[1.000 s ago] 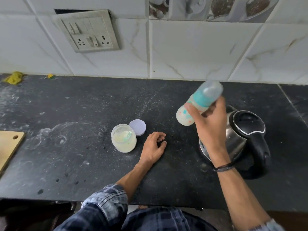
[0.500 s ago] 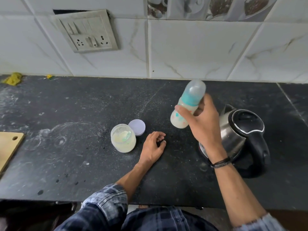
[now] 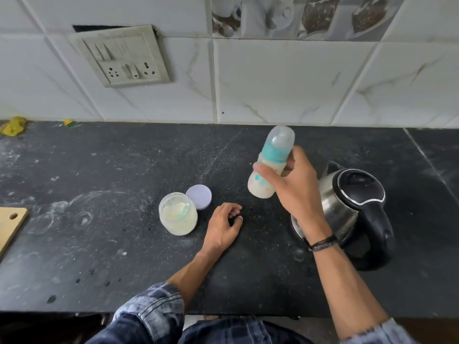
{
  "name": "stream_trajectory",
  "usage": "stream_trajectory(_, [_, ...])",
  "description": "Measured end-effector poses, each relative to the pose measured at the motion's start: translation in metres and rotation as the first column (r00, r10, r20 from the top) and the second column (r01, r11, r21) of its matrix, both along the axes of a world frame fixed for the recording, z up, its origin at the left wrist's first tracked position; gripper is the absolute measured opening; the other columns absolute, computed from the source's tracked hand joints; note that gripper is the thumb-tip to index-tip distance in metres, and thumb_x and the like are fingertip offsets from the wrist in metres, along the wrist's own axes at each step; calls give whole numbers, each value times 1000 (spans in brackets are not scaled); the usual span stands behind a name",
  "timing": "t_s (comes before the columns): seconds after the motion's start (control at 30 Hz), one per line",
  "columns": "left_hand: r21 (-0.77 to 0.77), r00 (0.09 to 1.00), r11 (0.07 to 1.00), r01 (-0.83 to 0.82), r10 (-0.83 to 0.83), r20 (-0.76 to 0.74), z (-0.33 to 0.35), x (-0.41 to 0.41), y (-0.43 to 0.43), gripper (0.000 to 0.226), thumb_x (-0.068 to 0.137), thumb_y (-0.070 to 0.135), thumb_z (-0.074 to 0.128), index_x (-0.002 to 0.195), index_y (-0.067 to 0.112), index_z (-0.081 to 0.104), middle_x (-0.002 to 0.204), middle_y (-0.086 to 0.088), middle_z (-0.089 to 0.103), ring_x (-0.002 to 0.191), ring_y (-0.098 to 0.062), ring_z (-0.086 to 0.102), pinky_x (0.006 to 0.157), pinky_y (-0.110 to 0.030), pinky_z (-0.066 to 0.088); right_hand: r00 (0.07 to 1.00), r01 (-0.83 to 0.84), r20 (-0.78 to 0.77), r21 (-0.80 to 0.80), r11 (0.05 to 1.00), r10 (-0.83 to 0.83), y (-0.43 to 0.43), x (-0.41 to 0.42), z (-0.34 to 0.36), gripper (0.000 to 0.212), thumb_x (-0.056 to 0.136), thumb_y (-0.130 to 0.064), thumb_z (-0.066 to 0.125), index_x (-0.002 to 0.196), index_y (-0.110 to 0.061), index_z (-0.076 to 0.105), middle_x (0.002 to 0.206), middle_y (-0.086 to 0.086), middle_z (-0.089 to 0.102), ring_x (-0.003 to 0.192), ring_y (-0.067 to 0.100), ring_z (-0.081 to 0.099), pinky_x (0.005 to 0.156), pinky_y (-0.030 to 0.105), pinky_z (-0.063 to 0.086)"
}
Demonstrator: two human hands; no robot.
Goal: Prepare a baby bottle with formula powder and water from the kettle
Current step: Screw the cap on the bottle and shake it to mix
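My right hand [image 3: 295, 187] grips a baby bottle [image 3: 269, 167] in the air above the black counter [image 3: 99, 244]. The bottle has a teal collar and a clear cap, holds milky liquid, and leans slightly with its top away from me. A steel kettle [image 3: 347, 209] with a black lid and handle stands just right of that hand. My left hand [image 3: 223, 227] rests on the counter with its fingers loosely curled and nothing in it. To its left stands an open formula jar [image 3: 177, 214] with pale powder and a teal scoop inside. Its lilac lid [image 3: 200, 196] lies flat behind it.
A wooden board [image 3: 11, 224] juts in at the counter's left edge. A yellow cloth [image 3: 13, 125] lies in the far left corner by the tiled wall. A switch-and-socket plate [image 3: 124, 58] hangs on the wall. White powder smears mark the counter.
My right hand has swung the bottle from a steep rightward tilt to nearly upright, moving left and lower. The left hand has stayed put.
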State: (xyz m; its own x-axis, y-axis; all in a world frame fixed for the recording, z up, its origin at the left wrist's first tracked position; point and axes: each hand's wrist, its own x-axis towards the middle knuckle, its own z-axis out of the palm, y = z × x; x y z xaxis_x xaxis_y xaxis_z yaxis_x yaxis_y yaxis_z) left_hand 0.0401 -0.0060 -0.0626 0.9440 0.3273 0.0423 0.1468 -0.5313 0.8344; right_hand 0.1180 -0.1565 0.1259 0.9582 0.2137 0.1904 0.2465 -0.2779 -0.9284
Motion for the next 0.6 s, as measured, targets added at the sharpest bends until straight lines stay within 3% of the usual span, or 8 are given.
stream_trajectory(0.13, [-12, 1000, 1000, 7, -7, 4, 2, 3, 1, 23, 90, 18, 67, 111, 28, 66, 99, 18, 61, 97, -4, 59, 85, -11, 45, 996, 40, 69, 221, 974, -56, 1, -5, 7, 57, 77, -54, 88, 121, -41, 53, 113, -18, 73, 103, 11, 74, 88, 33, 61])
stream_trajectory(0.17, [-9, 1000, 1000, 2, -2, 3, 4, 5, 2, 23, 90, 18, 67, 111, 27, 67, 99, 17, 62, 97, -4, 59, 85, -12, 45, 998, 18, 62, 192, 981, -31, 2, -3, 12, 56, 77, -56, 87, 119, -43, 52, 112, -20, 73, 102, 10, 74, 87, 34, 62])
stream_trajectory(0.27, [-3, 1000, 1000, -6, 6, -10, 3, 1, 1, 23, 90, 17, 67, 111, 27, 67, 99, 18, 62, 96, -4, 59, 85, -12, 45, 998, -51, -28, -95, 994, 49, 1, 1, 9, 61, 71, -66, 81, 119, -40, 54, 106, -21, 74, 98, 7, 73, 91, 48, 59])
stream_trajectory(0.3, [-7, 1000, 1000, 0, 0, -14, 1, -1, 0, 24, 90, 17, 67, 110, 28, 66, 99, 18, 62, 97, -4, 59, 85, -12, 45, 999, -26, -21, -90, 996, 24, 0, -3, 8, 63, 71, -65, 81, 121, -38, 54, 107, -18, 74, 98, 9, 73, 91, 50, 58])
stream_trajectory(0.4, [-14, 1000, 1000, 4, -4, -4, 2, 1, 1, 24, 90, 17, 67, 110, 28, 66, 99, 18, 62, 97, -3, 59, 85, -12, 46, 996, 59, 53, 139, 989, -67, 5, -14, 16, 57, 76, -59, 84, 119, -42, 52, 107, -19, 74, 98, 12, 75, 88, 51, 61])
stream_trajectory(0.53, [-5, 1000, 1000, -8, 8, -14, 5, 3, 0, 24, 89, 16, 67, 110, 27, 67, 99, 17, 62, 96, -4, 59, 85, -13, 46, 999, -44, 22, -109, 993, 47, 6, -5, 20, 62, 73, -64, 81, 121, -38, 52, 103, -20, 73, 95, 6, 73, 90, 47, 59])
stream_trajectory(0.57, [-10, 1000, 1000, -2, 2, -18, 4, 1, -1, 24, 89, 16, 67, 110, 27, 67, 99, 18, 62, 97, -4, 59, 85, -13, 46, 998, -50, 36, -85, 995, 53, 4, -8, 18, 63, 74, -61, 83, 123, -37, 54, 105, -18, 74, 97, 7, 73, 90, 47, 60])
stream_trajectory(0.6, [-16, 1000, 1000, 7, -7, -19, 3, 0, -2, 24, 90, 16, 67, 110, 28, 66, 100, 19, 62, 97, -4, 59, 85, -12, 46, 996, -53, 70, 47, 997, 49, 4, -13, 20, 62, 74, -57, 86, 123, -37, 55, 107, -16, 74, 99, 10, 74, 89, 44, 61])
